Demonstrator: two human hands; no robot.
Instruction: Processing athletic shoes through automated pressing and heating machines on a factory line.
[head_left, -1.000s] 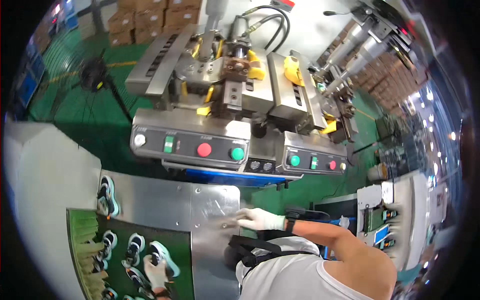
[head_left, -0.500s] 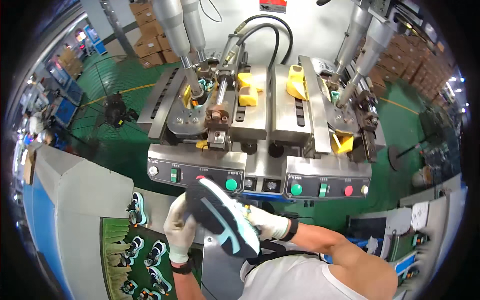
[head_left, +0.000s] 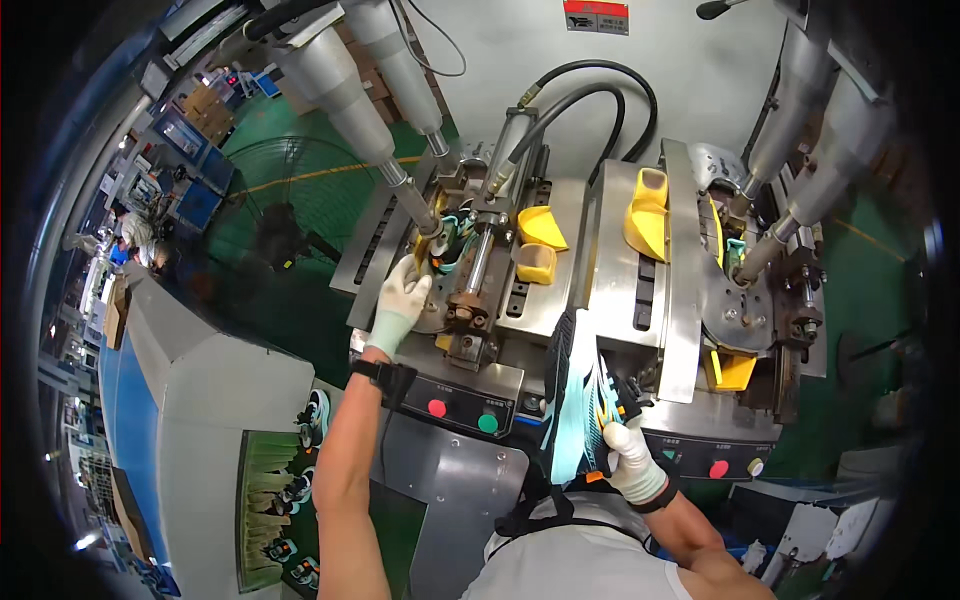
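A sneaker (head_left: 573, 400) with a mint-and-white sole edge and dark upper is tilted upright in front of the machine. My gloved right hand (head_left: 632, 462) is closed around it near its lower end, by the orange and black parts. My gloved left hand (head_left: 403, 295) reaches forward to the left station of the machine, fingers extended at the edge of another sneaker (head_left: 455, 243), which sits under the left press rods (head_left: 412, 205). The fingers look apart, with nothing held; whether they touch that shoe is hard to tell.
Yellow blocks (head_left: 540, 228) and another yellow piece (head_left: 648, 215) sit on the metal plates. A control panel with a red button (head_left: 437, 408) and a green button (head_left: 488, 423) runs along the front. At lower left, a green-lined rack (head_left: 262, 510) stands beside several sneakers (head_left: 295, 490).
My left hand has let go of the sneaker and moved forward to the left station. The right hand keeps the shoe, now turned more upright and further right. The view has shifted.
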